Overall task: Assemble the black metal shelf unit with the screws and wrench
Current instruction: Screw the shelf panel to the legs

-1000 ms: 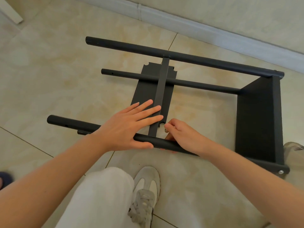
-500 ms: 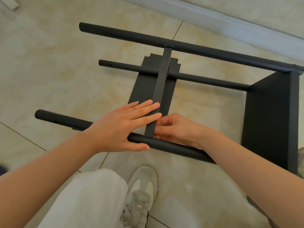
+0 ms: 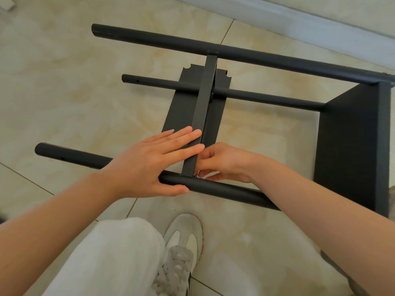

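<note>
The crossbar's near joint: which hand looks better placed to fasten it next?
Probably the right hand: its curled fingers sit at that joint on the near tube. The left hand lies flat, steadying the crossbar.

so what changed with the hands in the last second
The right hand moved off the near tube to its far side, fingers curled beside the near end of the crossbar. The left hand stayed flat on the crossbar, thumb against the tube.
</note>
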{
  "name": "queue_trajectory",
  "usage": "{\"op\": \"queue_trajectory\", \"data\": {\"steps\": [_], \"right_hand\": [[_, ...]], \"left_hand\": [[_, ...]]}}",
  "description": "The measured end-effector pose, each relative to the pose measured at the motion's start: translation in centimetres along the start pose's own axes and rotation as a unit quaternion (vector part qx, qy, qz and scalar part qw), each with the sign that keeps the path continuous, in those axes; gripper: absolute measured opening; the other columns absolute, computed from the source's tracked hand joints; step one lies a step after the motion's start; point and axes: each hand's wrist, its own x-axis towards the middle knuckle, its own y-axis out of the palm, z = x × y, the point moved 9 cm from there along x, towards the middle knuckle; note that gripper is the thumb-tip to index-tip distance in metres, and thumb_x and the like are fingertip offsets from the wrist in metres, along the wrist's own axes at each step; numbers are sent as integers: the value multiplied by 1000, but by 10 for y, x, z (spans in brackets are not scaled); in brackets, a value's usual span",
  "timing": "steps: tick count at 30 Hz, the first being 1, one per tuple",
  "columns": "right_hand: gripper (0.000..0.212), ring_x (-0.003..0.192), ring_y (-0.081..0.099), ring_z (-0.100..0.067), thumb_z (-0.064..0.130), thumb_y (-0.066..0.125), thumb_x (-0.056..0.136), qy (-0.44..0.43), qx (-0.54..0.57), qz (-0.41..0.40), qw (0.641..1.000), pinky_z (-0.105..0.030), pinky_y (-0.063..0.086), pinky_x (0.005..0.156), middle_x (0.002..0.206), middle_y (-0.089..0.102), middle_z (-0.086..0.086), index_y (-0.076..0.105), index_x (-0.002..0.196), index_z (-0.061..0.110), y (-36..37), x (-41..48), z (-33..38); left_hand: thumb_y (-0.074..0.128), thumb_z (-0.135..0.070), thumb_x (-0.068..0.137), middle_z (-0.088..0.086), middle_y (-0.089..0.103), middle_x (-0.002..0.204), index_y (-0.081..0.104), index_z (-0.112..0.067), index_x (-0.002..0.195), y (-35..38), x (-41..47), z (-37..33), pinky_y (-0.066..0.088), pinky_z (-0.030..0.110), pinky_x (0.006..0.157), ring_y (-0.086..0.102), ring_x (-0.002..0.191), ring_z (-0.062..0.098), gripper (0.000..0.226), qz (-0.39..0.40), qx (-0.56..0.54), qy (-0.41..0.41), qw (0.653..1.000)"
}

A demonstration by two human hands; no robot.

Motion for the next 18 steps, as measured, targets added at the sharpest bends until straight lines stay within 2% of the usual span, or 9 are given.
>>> {"op": "queue_trajectory", "data": {"steps": [6, 14, 18], "right_hand": [[14, 90, 66, -11, 21, 68, 91, 35, -8, 16, 999, -34, 52, 94, 88, 75, 3, 78, 80, 23, 3, 2, -1], [11, 95, 66, -15, 16, 66, 93, 55, 11, 59, 997, -36, 51, 97, 93, 74, 0, 77, 91, 17, 4, 0, -5], [12, 97, 65, -15, 16, 67, 92, 53, -2, 53, 997, -36, 51, 99, 96, 74, 0, 77, 98, 16, 1, 2, -5]], "left_hand": [[49, -66, 91, -2, 17, 168, 31, -21, 157, 1, 0, -1, 5, 24, 125, 8, 155, 10, 82, 10, -1, -2, 1000], [51, -65, 91, -1, 19, 168, 32, -22, 157, 2, 0, 0, 13, 29, 126, 12, 155, 13, 81, -3, -1, 4, 1000], [50, -66, 91, -1, 17, 168, 30, -22, 158, 4, 0, 1, 13, 30, 126, 11, 156, 13, 82, -1, 6, 6, 1000]]}}
